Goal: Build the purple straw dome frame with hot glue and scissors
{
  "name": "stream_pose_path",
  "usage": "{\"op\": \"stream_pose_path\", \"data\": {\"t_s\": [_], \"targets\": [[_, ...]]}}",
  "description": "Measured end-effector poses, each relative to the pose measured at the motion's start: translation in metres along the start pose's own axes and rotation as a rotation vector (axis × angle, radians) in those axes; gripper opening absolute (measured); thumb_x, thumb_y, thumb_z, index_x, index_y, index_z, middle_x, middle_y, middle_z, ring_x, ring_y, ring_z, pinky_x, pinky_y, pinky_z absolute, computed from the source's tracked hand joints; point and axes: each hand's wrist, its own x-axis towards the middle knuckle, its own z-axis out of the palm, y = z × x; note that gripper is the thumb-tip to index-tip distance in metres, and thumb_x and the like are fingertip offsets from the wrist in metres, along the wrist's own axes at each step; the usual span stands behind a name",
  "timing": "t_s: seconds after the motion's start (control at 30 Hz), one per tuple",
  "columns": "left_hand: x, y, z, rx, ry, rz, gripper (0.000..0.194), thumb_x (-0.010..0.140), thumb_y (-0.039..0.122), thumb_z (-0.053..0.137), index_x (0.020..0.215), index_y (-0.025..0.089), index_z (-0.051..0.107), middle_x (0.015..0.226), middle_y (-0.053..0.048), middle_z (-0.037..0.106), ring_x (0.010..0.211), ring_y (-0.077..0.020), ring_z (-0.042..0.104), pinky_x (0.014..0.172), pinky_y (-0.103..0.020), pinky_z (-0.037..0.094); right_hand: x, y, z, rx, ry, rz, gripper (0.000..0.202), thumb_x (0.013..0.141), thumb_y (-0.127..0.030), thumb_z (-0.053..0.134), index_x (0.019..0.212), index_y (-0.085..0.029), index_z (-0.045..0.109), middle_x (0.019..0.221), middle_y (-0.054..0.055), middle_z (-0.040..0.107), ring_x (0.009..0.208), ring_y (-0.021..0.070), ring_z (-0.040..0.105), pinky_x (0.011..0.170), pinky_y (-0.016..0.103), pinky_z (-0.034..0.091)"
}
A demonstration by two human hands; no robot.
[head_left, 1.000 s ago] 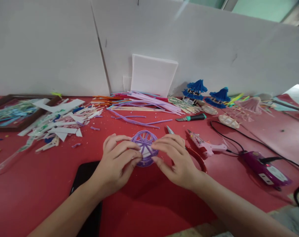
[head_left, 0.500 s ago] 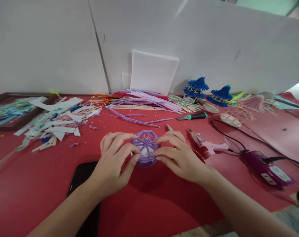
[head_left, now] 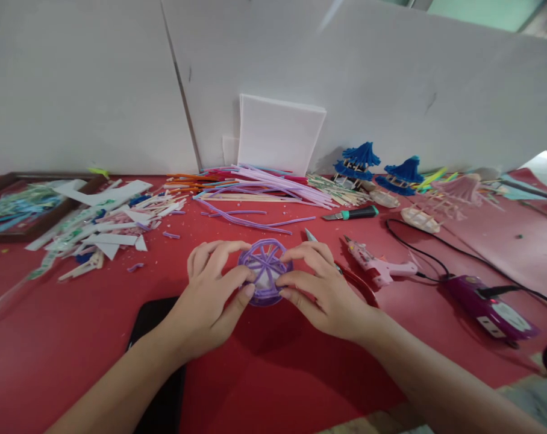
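Observation:
Between my two hands is a small round purple frame (head_left: 266,260) made of fuzzy pipe cleaners, its spokes crossing at the middle and something whitish showing through below. My left hand (head_left: 219,283) is closed on its left side, thumb and fingers pinching the rim. Opposite, my right hand (head_left: 314,283) grips the right side in the same way, thumb low and fingers along the edge. Pliers with red handles (head_left: 361,283) lie partly hidden beneath my right hand. The fingertips cover parts of the frame's rim.
Right of my hands are a pink glue gun (head_left: 382,265), a purple power strip (head_left: 490,307) with cables, and a utility knife (head_left: 351,213). Pipe cleaners (head_left: 273,187) pile up at the back. Blue-roofed models (head_left: 357,163) stand behind. A black phone-like slab (head_left: 160,374) lies under my left forearm.
My right hand has shifted slightly left, its fingertips further over the frame. The frame is tilted a little differently, and more of the red handles shows.

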Motion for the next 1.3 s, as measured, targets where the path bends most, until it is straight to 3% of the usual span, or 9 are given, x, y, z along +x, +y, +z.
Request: {"op": "stream_pose_path", "data": {"t_s": [0.27,0.43,0.67,0.93,1.3], "targets": [[-0.002,0.004,0.001,0.028,0.048,0.026,0.015,0.092,0.023,0.044,0.093,0.021,0.059,0.128,-0.008,0.048,0.116,-0.0304,0.035,0.098,-0.054,0.025,0.001,0.0,0.001,0.035,0.032,0.082,0.012,0.089,-0.017,0.055,0.096,-0.019,0.065,0.112,0.01,0.056,0.107,0.0233,0.048,0.097,0.043,0.036],[-0.003,0.01,0.003,-0.023,0.032,0.011,0.016,0.093,0.023,0.043,0.092,0.021,0.059,0.129,-0.007,0.047,0.116,-0.0297,0.035,0.097,-0.052,0.026,0.003,-0.015,0.009,0.142,0.092,0.181,0.013,0.089,-0.019,0.054,0.095,-0.018,0.065,0.109,0.009,0.056,0.108,0.0224,0.05,0.098,0.043,0.034],[-0.002,0.014,0.004,0.035,0.051,0.071,0.015,0.092,0.019,0.043,0.093,0.018,0.058,0.126,-0.01,0.048,0.113,-0.03,0.036,0.093,-0.051,0.029,0.008,-0.029,0.013,0.194,-0.004,0.343,0.018,0.089,-0.023,0.053,0.08,-0.02,0.069,0.107,0.008,0.05,0.11,0.0251,0.045,0.095,0.047,0.032],[-0.002,0.016,0.005,0.027,0.041,0.072,0.014,0.091,0.018,0.044,0.093,0.018,0.057,0.128,-0.011,0.045,0.115,-0.0304,0.036,0.095,-0.052,0.029,0.01,-0.032,0.014,0.261,0.004,0.408,0.009,0.079,-0.019,0.061,0.073,-0.02,0.066,0.105,0.006,0.045,0.107,0.0254,0.044,0.093,0.048,0.035],[-0.005,0.014,0.006,-0.132,-0.08,-0.044,0.014,0.093,0.022,0.04,0.089,0.02,0.053,0.118,-0.01,0.042,0.112,-0.0281,0.034,0.091,-0.048,0.035,0.01,-0.03,0.013,0.404,-0.071,0.445,0.013,0.083,-0.018,0.061,0.07,-0.019,0.062,0.104,0.007,0.046,0.106,0.0235,0.047,0.091,0.043,0.045]]}}
